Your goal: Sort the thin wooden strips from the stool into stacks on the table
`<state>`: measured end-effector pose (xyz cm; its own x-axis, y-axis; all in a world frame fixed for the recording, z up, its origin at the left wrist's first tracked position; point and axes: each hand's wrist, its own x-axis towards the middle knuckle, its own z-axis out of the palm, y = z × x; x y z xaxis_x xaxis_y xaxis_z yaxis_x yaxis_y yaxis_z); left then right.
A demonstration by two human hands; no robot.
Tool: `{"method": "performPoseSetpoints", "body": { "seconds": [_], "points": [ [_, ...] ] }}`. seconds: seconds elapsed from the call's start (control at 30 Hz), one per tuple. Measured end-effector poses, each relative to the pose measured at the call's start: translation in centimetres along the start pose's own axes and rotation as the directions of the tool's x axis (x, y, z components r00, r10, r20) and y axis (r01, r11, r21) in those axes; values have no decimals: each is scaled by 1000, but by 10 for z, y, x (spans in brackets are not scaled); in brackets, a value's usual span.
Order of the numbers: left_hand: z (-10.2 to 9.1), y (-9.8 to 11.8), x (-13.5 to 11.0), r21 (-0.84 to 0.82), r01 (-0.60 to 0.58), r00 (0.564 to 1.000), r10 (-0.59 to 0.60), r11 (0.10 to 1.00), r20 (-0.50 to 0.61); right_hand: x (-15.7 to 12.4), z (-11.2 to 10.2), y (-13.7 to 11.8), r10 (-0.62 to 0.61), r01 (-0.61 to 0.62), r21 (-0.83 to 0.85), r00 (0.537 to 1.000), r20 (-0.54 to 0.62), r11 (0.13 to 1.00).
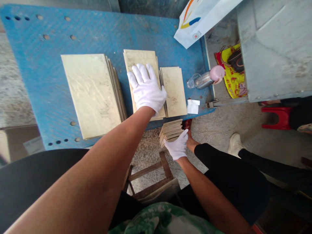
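My left hand (146, 87), in a white glove, lies flat with fingers a little apart on the middle stack of cream rectangular boards (138, 57). My gloved right hand (177, 145) is closed around the near end of a stack of narrow cream boards (172, 130), just off the table's near edge. Beside the middle stack, on its right, lies a stack of smaller boards (174, 91). To the left is a taller stack of large cream boards (91, 94). The boards' material is not certain. Part of the middle stack is hidden by my left hand.
The blue table (97, 35) has several holes. On its right are a white paper bag (195, 26), a bottle with a pink lid (207, 79), a clear cup (192, 81) and a white paper (193, 106). A wooden stool (148, 172) stands below; another person's shoe (235, 144) shows at right.
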<state>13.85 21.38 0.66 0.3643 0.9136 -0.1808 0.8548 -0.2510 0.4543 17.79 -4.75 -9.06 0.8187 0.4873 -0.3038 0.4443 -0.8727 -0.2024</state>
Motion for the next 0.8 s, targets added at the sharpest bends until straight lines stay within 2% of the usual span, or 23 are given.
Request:
{"method": "performPoseSetpoints", "body": {
  "seconds": [0.17,0.37,0.5,0.6,0.7,0.8],
  "points": [
    [0,-1,0,-3,-11,1000,11,1000,1,0,-34,-1,-16,16,-86,1000,-3,996],
    [3,-3,1,26,-23,999,24,999,-40,20,-101,-29,-5,-2,-166,999,-45,986],
    [4,-3,2,46,-21,999,23,999,-46,55,-151,-58,-40,43,-218,999,18,975],
    [5,-4,2,40,-26,998,28,999,-57,89,-180,-81,-109,135,-242,987,115,961],
    [5,-4,2,14,-26,997,27,1000,-70,122,-198,-107,-165,208,-242,968,188,948],
    [3,-4,1,-10,-26,998,26,1000,-61,149,-201,-134,-179,246,-251,949,261,936]
  ]
}}
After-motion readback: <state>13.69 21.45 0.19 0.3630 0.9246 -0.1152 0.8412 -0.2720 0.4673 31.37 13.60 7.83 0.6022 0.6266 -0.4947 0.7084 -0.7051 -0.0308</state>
